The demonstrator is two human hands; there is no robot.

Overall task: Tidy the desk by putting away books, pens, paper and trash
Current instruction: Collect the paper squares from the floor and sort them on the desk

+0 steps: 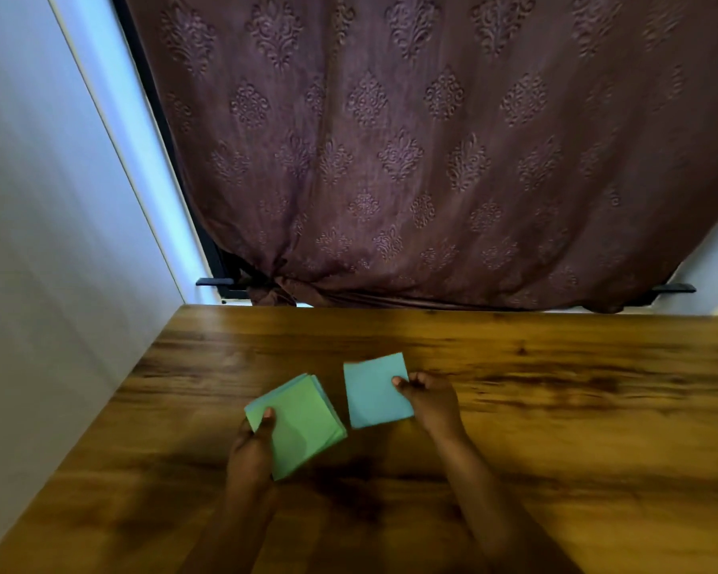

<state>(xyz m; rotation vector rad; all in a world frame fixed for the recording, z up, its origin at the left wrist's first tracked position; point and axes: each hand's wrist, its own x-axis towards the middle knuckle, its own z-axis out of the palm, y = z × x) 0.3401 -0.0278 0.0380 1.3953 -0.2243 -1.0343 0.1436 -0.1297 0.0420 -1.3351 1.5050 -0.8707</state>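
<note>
Green paper, a small stack (301,426) with bluish sheets showing at its far edge, sits in the left hand (251,445), thumb pressed on top near one corner and the fingers hidden beneath it. The right hand (430,401) pinches a single blue sheet (376,393) by its right edge, just beside the stack and not touching it, both held low over the wooden desk (556,428). The stack looks fanned and gripped only at a corner, so loose sheets could slide out and scatter as the blue one is laid on. The single sheet, held by one edge, could droop or crease. Motion blur softens the paper edges, so how many sheets the stack holds cannot be told. Whether either paper touches the desk is unclear, and no bin or drawer shows below the brown curtain (432,138).
</note>
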